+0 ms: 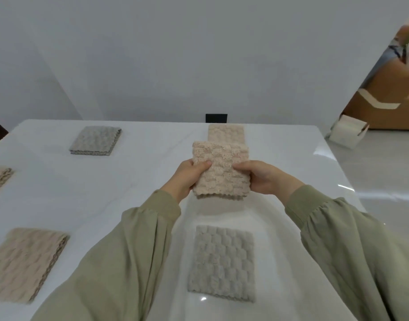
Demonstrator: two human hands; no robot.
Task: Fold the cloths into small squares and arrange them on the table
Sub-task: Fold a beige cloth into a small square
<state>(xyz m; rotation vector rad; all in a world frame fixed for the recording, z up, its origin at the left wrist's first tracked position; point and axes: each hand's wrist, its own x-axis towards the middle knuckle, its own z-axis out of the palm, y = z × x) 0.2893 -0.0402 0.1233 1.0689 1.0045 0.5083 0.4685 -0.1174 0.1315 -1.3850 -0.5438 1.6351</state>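
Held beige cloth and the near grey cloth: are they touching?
Apart. The head view shows bare table between the held cloth and the near grey cloth.

One camera, worn on my head, looks forward and down. My left hand [187,176] and right hand [266,178], both gripping the beige cloth [222,172], sit close under the lens near mid-frame, my sleeves [129,262] filling the bottom. Past my hands the white table [141,177] runs to the grey wall [152,54]. To the right of my right hand the floor [384,170] shows.
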